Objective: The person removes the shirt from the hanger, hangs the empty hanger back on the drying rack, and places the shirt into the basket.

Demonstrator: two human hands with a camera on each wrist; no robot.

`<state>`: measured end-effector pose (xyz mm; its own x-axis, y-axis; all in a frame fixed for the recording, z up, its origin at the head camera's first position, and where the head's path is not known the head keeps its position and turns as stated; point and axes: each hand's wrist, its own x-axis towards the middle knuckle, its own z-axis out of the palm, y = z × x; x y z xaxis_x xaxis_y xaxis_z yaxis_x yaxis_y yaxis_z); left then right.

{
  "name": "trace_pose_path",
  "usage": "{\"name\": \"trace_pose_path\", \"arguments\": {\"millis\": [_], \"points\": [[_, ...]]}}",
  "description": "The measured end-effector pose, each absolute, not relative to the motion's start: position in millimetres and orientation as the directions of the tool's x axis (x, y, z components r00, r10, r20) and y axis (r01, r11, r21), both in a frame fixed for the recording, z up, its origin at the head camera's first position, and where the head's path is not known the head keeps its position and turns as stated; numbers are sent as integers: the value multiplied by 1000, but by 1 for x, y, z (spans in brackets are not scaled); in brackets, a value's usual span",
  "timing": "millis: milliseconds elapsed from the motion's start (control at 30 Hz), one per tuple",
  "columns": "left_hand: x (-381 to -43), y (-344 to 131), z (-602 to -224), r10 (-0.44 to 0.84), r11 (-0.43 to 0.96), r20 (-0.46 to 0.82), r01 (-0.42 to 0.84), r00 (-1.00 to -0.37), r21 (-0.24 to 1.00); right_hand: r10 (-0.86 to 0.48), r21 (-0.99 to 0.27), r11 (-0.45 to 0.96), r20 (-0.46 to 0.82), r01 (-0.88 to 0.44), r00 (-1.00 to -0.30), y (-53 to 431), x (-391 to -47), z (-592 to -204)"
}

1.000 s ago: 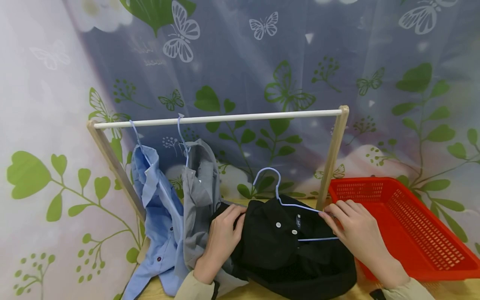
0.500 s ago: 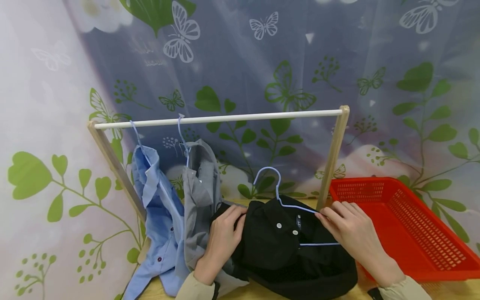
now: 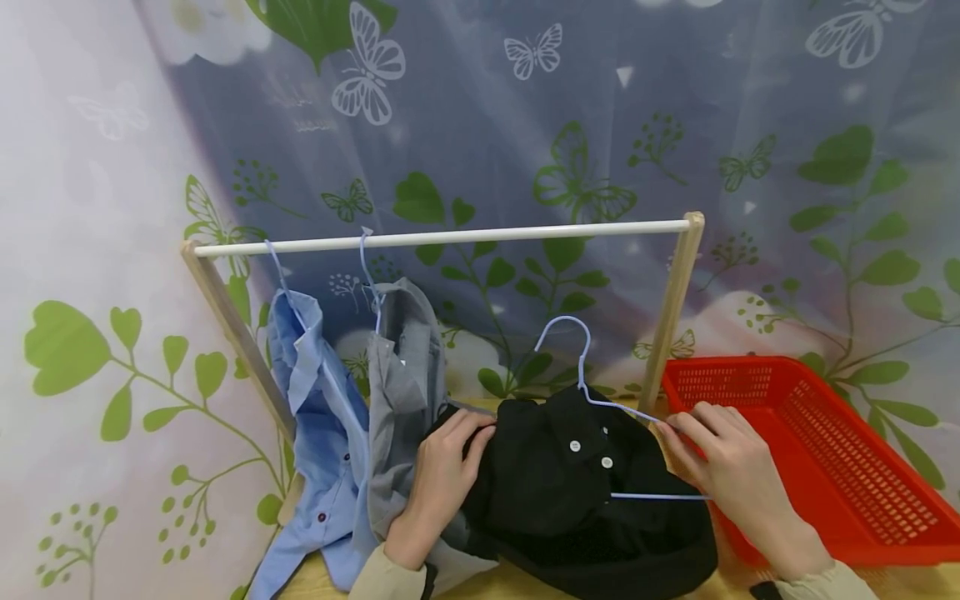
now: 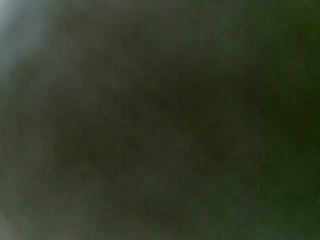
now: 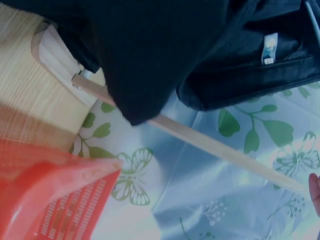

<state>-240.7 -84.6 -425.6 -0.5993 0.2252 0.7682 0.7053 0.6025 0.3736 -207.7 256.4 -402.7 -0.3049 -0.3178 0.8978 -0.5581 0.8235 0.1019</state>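
Note:
In the head view, a black shirt (image 3: pixel 540 492) with white buttons lies bunched in front of the rack. A pale blue hanger (image 3: pixel 624 407) sits partly inside its neck, hook pointing up and lower bar showing across the opening. My left hand (image 3: pixel 444 475) holds the shirt's left side between thumb and fingers. With thumb and fingertips my right hand (image 3: pixel 738 467) pinches the hanger's right arm. The right wrist view has the black shirt (image 5: pixel 150 55) up close, its neck label (image 5: pixel 270 47) visible, and a fingertip at the right edge. Only dark blur fills the left wrist view.
A rack with a white rail (image 3: pixel 480 237) and wooden legs (image 3: pixel 672 308) stands behind. From it hang a blue shirt (image 3: pixel 322 442) and a grey garment (image 3: pixel 401 375) at the left. A red plastic basket (image 3: pixel 795 433) is on the right, on the wooden table (image 5: pixel 30 95).
The hanger has shifted right and slightly up, its hook now nearer the right leg of the rack. My right hand moved right with it. My left hand stays nearly still on the black shirt.

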Motion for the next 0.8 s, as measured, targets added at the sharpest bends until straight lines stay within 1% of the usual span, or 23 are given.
{"name": "trace_pose_path", "arguments": {"millis": [133, 400, 633, 800], "points": [[-242, -87, -427, 218, 595, 780, 714, -586, 370, -286, 88, 847, 907, -524, -310, 266, -204, -400], [-246, -96, -427, 187, 581, 816, 731, -547, 357, -225, 77, 885, 934, -458, -278, 292, -196, -390], [-248, -107, -423, 116, 597, 833, 708, -541, 377, -210, 88, 920, 934, -382, -288, 320, -183, -380], [-248, -111, -424, 115, 605, 828, 700, -549, 380, -227, 117, 927, 931, -355, -286, 332, -176, -372]]}}
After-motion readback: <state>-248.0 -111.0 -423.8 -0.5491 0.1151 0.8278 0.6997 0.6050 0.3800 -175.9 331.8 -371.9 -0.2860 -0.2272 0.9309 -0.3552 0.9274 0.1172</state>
